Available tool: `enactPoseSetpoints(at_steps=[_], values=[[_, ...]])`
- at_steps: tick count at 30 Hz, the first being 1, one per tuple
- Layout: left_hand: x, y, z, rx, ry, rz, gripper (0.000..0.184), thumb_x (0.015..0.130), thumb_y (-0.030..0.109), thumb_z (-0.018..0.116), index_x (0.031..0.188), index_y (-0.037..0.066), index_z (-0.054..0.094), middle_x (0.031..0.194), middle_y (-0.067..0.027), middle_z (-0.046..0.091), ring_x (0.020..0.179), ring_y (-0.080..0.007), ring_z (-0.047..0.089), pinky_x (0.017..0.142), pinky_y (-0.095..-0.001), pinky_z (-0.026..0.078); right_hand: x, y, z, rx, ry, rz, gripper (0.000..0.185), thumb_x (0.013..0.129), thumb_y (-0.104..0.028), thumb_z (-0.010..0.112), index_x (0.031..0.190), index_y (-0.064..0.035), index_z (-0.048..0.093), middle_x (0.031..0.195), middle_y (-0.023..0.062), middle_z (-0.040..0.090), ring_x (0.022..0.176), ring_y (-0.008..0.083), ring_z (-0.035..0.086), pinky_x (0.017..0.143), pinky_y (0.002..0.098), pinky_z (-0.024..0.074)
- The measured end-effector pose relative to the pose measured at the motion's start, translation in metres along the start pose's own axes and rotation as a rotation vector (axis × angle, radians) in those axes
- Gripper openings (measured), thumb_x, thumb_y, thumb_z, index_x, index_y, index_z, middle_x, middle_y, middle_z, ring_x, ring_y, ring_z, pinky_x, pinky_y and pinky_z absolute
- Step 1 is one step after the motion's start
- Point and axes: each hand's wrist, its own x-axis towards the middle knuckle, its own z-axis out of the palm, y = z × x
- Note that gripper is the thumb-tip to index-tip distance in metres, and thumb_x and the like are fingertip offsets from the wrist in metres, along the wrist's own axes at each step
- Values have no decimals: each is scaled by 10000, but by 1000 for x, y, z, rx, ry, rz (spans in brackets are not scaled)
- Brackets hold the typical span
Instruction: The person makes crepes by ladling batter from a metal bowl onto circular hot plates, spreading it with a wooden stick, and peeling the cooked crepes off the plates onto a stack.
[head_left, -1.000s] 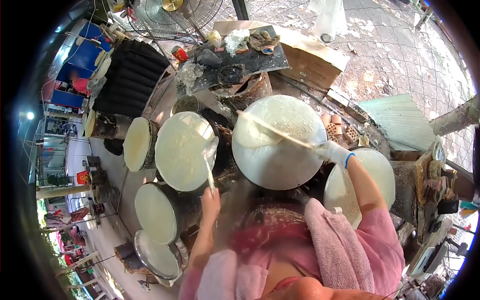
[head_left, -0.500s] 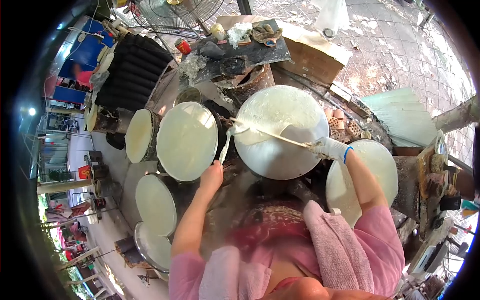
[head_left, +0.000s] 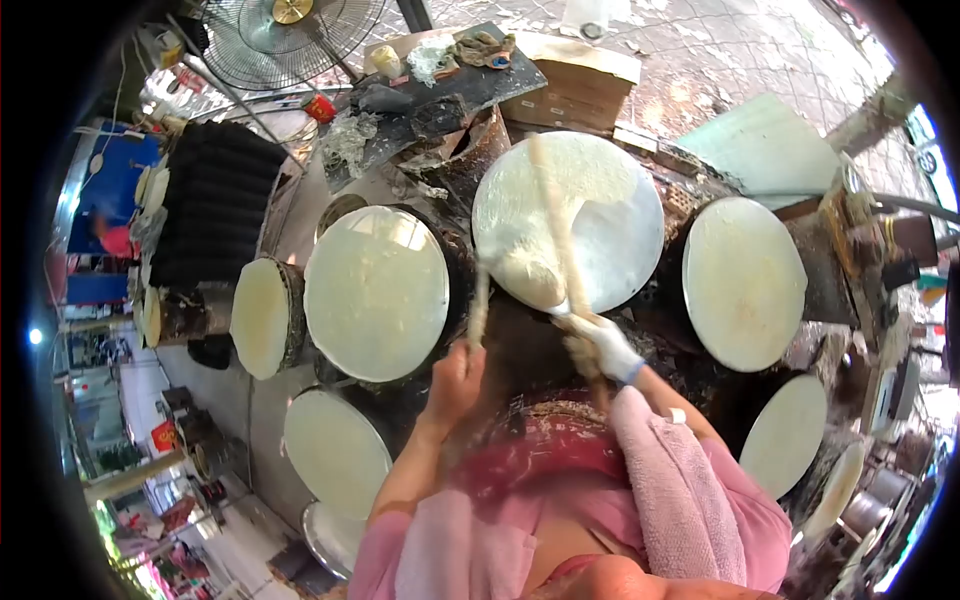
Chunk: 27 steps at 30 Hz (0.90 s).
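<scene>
In the head view, my right hand (head_left: 600, 348), in a white glove, grips a long wooden stick (head_left: 556, 215) that reaches away from me across the middle round griddle (head_left: 615, 275). Pale batter (head_left: 503, 180) coats the griddle's far and left parts, while its right-front part shows bare metal. A thick mound of batter (head_left: 530, 278) lies at the near edge, left of the stick. My bare left hand (head_left: 457, 382) is closed around a shorter batter-smeared stick (head_left: 479, 307), held upright just left of that griddle. Motion blurs both sticks, and their exact contact with the griddle is unclear.
Batter-covered griddles stand at the left (head_left: 375, 295), near left (head_left: 337, 450) and right (head_left: 745, 285). Behind are a cluttered dark board (head_left: 445, 105), a cardboard box (head_left: 570, 88) and a fan (head_left: 293, 40). A red, batter-streaked container (head_left: 540, 445) sits before my body.
My right hand has moved left and toward my body, swinging its stick from crosswise to pointing away. The batter mound now shows at the griddle's near edge. The camera view has shifted.
</scene>
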Motion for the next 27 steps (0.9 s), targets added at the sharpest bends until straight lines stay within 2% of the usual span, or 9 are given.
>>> enactPoseSetpoints(at_steps=[2, 5, 7, 11, 14, 17, 19, 25, 27], values=[[-3, -8, -24, -92, 150, -7, 189, 983, 188, 578, 918, 11, 566, 606, -128, 488, 514, -191, 445, 503, -348, 416, 47, 27, 64, -178, 181, -126, 356, 994, -384, 530, 1144, -84, 648, 798, 33, 660, 552, 113, 524, 492, 274, 438], [-13, -38, -58, -300, 104, -185, 212, 987, 200, 575, 903, 6, 559, 617, -41, 496, 554, -116, 439, 517, -312, 411, 120, 73, 99, -551, 518, -270, 378, 983, -410, 528, 1118, -82, 660, 779, 73, 665, 586, 132, 579, 530, 309, 459], [-24, -58, -70, -334, 87, -204, 226, 987, 195, 570, 869, 3, 549, 628, -19, 495, 571, -96, 431, 523, -301, 406, 123, 84, 106, -814, 822, -339, 459, 959, -478, 522, 1167, -89, 649, 998, 196, 688, 949, 367, 648, 816, 427, 489], [-52, -96, -71, -412, 78, -239, 241, 988, 196, 572, 827, 28, 509, 616, 7, 457, 530, -67, 413, 468, -270, 373, 96, 105, 58, -747, 1054, -354, 441, 970, -476, 520, 1096, -76, 656, 896, 147, 694, 841, 297, 663, 737, 407, 492], [-64, -87, -72, -590, 78, -371, 201, 999, 185, 562, 846, 89, 475, 617, 60, 405, 454, -22, 353, 367, -203, 290, 86, 100, 24, -418, 968, -359, 420, 993, -441, 506, 1013, -51, 662, 665, 21, 599, 586, 151, 556, 564, 348, 450], [-72, -75, -68, -600, 124, -401, 205, 997, 185, 564, 838, 95, 471, 619, 61, 403, 453, -20, 345, 362, -202, 283, 51, 90, 66, -491, 800, -400, 422, 985, -456, 504, 985, -62, 655, 692, 77, 644, 628, 232, 622, 610, 389, 478], [-72, -70, -59, -581, 150, -374, 201, 998, 197, 562, 841, 108, 472, 614, 65, 404, 440, -18, 337, 358, -195, 283, 49, 104, 61, -1080, 835, -332, 430, 973, -493, 476, 985, -88, 621, 888, 251, 675, 878, 462, 645, 754, 524, 490], [-74, -20, -32, -742, 139, -474, 184, 1001, 201, 554, 855, 119, 478, 604, 61, 410, 421, -22, 334, 356, -190, 275, 9, 48, -24, -1061, 1009, -393, 438, 987, -459, 469, 989, -42, 605, 856, 258, 674, 852, 448, 650, 740, 547, 487], [-75, -14, -14, -680, 164, -469, 177, 1002, 201, 553, 863, 115, 484, 602, 57, 415, 419, -25, 340, 354, -193, 273, -10, 30, -23, -837, 803, -320, 423, 988, -438, 484, 1018, -39, 621, 876, 249, 676, 855, 442, 650, 718, 530, 491]])
